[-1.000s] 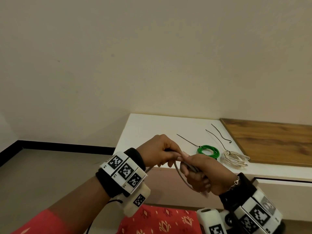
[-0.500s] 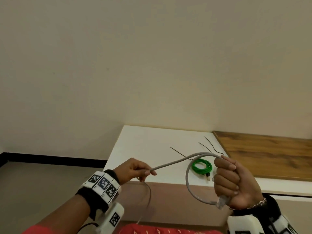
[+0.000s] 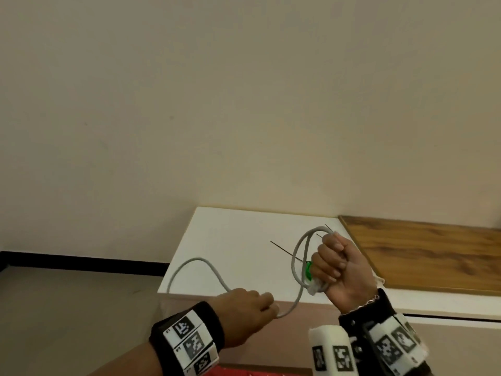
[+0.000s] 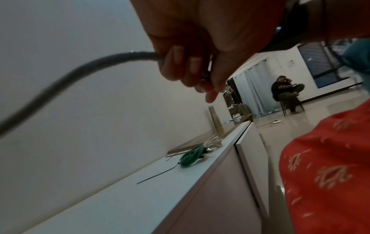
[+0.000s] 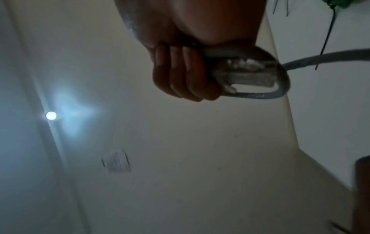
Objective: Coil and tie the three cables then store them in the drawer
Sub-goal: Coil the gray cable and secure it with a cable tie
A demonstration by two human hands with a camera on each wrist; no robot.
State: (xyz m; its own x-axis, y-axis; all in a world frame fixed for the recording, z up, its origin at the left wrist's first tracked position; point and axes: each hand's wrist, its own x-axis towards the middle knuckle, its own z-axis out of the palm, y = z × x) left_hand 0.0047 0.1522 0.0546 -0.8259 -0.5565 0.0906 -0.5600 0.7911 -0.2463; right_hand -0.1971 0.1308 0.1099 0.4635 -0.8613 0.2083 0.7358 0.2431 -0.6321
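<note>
My right hand [image 3: 334, 267] is fisted round two loops of a grey cable [image 3: 298, 256], its clear plug [image 5: 248, 76] sticking out below the fingers [image 5: 184, 74]. The cable runs down and left to my left hand [image 3: 254, 305], which grips it lower, in front of the cabinet; past that hand it arcs up and over the white cabinet top [image 3: 230, 240]. A green coiled cable [image 4: 190, 156] lies on the top, mostly hidden behind my right hand in the head view. A white coiled cable [image 4: 275, 142] lies just beyond it. Thin black ties [image 4: 156, 175] lie beside them.
A wooden panel [image 3: 433, 253] covers the cabinet top to the right. A drawer front with a dark gap [image 3: 447, 317] sits under the top, shut. A tall tapered vase [image 4: 216, 125] stands farther along. A person sits on a chair [image 4: 286, 93] far across the room.
My right hand has taken in a second loop and risen. My left hand has slid down along the cable and moved right, nearer the right hand.
</note>
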